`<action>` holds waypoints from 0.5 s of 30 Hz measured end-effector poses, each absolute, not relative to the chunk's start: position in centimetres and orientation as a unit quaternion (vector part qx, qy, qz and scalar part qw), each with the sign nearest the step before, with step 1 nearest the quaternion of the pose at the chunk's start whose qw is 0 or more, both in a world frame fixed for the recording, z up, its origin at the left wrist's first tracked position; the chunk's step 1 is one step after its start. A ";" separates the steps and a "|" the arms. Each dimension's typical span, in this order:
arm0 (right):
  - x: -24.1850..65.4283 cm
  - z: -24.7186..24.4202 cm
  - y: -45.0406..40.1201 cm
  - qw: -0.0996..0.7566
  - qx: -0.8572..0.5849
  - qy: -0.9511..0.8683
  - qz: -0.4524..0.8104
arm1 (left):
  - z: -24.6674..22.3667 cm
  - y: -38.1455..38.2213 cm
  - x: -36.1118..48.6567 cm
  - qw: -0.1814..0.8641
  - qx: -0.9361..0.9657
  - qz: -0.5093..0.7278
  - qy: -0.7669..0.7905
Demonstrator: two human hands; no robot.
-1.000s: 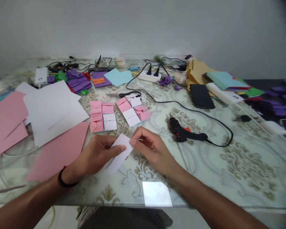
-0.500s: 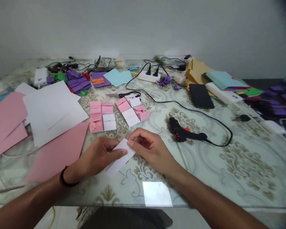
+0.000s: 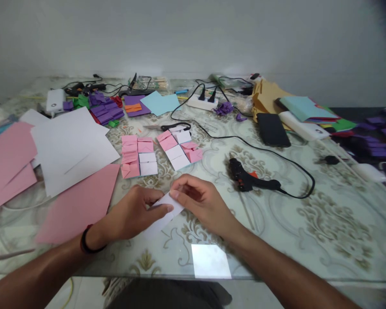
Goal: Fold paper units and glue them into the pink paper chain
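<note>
A small piece of white paper point(image 3: 175, 209) is held between both hands above the near part of the table. My left hand point(image 3: 137, 212) grips its left side, thumb on top. My right hand point(image 3: 201, 201) pinches the upper edge between thumb and fingers, and part of the paper is hidden behind the fingers. Just beyond the hands lie two panels of folded pink and white paper squares, the left panel point(image 3: 139, 156) and the right panel point(image 3: 179, 148). Scissors point(image 3: 175, 127) with black handles rest behind them.
Large white sheets point(image 3: 72, 148) and pink sheets point(image 3: 80, 210) cover the left side. A black glue gun point(image 3: 252, 178) with its cord lies to the right. Farther back are a phone point(image 3: 272, 129), a power strip point(image 3: 202, 102) and purple folded papers point(image 3: 106, 111).
The white paper's upper edge has dropped slightly and tilted between my hands. Both hands stay in nearly the same place, still holding it.
</note>
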State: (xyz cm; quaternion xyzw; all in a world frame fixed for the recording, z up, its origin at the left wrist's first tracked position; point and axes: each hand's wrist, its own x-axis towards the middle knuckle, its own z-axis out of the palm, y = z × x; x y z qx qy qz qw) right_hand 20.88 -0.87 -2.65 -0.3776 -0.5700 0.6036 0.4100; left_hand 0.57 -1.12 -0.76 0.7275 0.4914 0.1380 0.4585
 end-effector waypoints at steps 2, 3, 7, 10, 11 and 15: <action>20.9 -2.7 -0.9 0.409 -0.382 -0.582 0.590 | -0.8 -1.2 0.6 0.455 0.732 0.136 0.489; 20.9 -2.7 -0.9 0.410 -0.383 -0.588 0.583 | -0.8 -1.2 0.6 0.453 0.734 0.135 0.488; 20.8 -2.8 -0.9 0.414 -0.383 -0.579 0.589 | -1.0 -1.2 0.5 0.446 0.735 0.135 0.493; 20.7 -2.9 -0.7 0.412 -0.389 -0.557 0.607 | -1.0 -1.2 0.5 0.436 0.731 0.143 0.504; 20.8 -2.9 -0.7 0.411 -0.392 -0.553 0.609 | -1.0 -1.2 0.5 0.432 0.730 0.146 0.509; 21.1 -2.8 -0.7 0.409 -0.401 -0.575 0.584 | -0.9 -1.4 0.7 0.423 0.738 0.176 0.495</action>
